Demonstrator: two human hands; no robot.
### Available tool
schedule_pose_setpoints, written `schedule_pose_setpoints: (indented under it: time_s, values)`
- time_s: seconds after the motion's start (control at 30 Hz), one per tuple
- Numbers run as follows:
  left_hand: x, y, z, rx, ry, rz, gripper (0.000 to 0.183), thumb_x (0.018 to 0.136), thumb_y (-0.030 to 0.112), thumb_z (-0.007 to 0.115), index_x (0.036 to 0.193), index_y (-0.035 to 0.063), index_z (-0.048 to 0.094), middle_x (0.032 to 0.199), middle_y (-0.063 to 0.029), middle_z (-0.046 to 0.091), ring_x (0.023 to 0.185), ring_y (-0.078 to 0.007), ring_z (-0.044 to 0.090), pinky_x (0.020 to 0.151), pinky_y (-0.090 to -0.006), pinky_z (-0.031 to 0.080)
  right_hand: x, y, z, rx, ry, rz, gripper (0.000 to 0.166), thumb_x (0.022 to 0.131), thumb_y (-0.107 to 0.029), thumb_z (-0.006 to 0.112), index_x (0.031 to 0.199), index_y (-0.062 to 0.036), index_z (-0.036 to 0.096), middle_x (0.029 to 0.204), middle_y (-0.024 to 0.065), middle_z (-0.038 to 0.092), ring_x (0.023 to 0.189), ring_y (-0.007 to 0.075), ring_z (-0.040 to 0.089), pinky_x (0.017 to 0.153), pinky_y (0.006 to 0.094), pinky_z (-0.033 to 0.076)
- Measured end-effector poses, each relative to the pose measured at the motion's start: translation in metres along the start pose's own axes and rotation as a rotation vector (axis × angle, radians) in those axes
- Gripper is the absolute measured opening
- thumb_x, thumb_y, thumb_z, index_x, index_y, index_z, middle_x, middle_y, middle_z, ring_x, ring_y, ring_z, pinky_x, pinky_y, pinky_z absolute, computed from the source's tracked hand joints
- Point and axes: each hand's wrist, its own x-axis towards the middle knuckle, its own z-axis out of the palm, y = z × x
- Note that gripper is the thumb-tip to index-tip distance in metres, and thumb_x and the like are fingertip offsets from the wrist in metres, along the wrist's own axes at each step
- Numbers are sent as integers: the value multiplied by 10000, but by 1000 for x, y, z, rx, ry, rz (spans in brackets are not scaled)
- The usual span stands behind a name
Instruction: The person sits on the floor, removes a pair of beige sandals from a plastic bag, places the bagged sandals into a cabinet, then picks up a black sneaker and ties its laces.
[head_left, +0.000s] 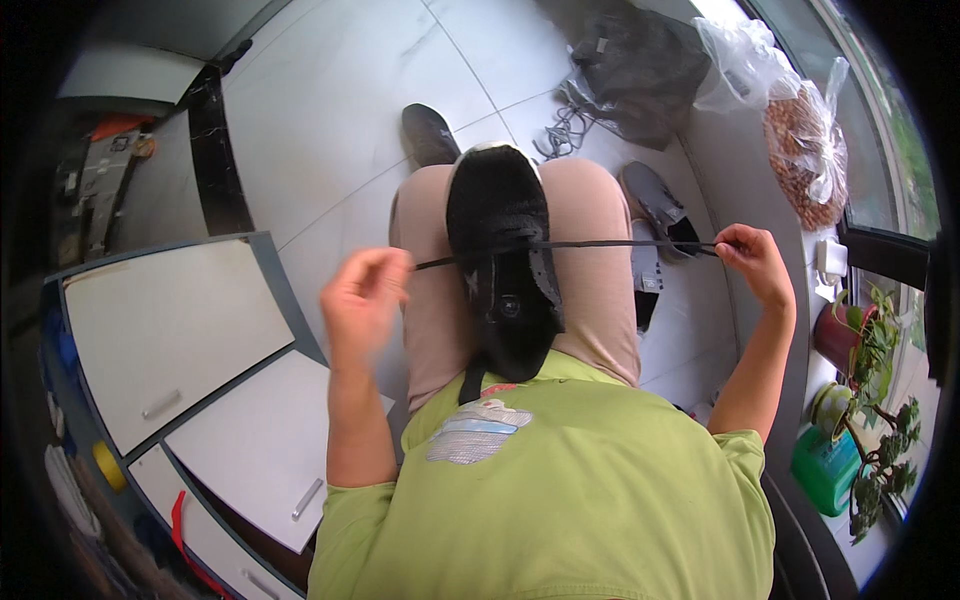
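Note:
A black shoe (499, 199) with a pale sole edge rests across my lap, its toe pointing away from me and its opening facing up. From the shoe's front a dark shoelace (600, 244) runs out to both sides. My right hand (754, 262) pinches one end, drawn straight out to the right past my knee. On the other side, my left hand (364, 300) is slightly blurred and grips the shorter stretch of lace beside my left knee. The shoe's tongue and lace holes are hard to make out against the black fabric.
Grey shoes (656, 199) lie on the tiled floor at right, near loose laces (562, 135) and a dark plastic bag (637, 75). A white cabinet (180, 307) stands left, one door ajar. Along the windowsill are a bag of nuts (802, 150), potted plants (844, 330) and a green container (825, 469).

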Motion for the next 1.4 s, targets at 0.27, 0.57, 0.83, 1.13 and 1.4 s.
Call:
schedule_pose_setpoints:
  time_s: [0.27, 0.57, 0.83, 1.13, 1.4]
  values:
    - [-10, 38, 79, 741, -114, 621, 170, 836, 172, 786, 855, 23, 705, 726, -81, 625, 556, -202, 604, 498, -317, 452, -5, 38, -34, -81, 126, -53, 62, 869, -36, 721, 892, 6, 681, 870, 7, 607, 813, 93, 573, 721, 233, 487]
    - [-20, 43, 89, 704, -131, 536, 399, 749, 311, 859, 733, 66, 543, 720, -60, 535, 554, -279, 554, 497, -369, 452, -14, 108, -44, -482, 208, 132, 107, 767, -34, 754, 866, -27, 715, 788, 56, 566, 710, 184, 589, 693, 321, 490]
    - [-27, 29, 84, 682, -190, 563, 296, 797, 333, 808, 827, 58, 704, 799, -46, 516, 624, -237, 589, 513, -352, 473, -38, 179, -39, -542, 247, 482, 207, 754, -144, 782, 897, -7, 721, 800, 132, 707, 767, 225, 673, 707, 363, 520]
    - [-25, 27, 92, 655, -163, 650, 236, 790, 180, 788, 933, 14, 699, 885, -66, 532, 872, -275, 498, 776, -389, 453, -63, 220, -33, -462, 345, 640, 189, 825, -183, 719, 864, 2, 703, 762, 119, 700, 649, 204, 665, 603, 360, 521]
    - [-26, 22, 91, 614, -209, 645, 286, 759, 56, 757, 1030, 5, 681, 978, -82, 586, 935, -295, 508, 840, -397, 442, -27, 30, 57, 847, 83, 167, 180, 976, -137, 621, 819, -73, 559, 646, 43, 609, 454, 94, 508, 391, 228, 372]
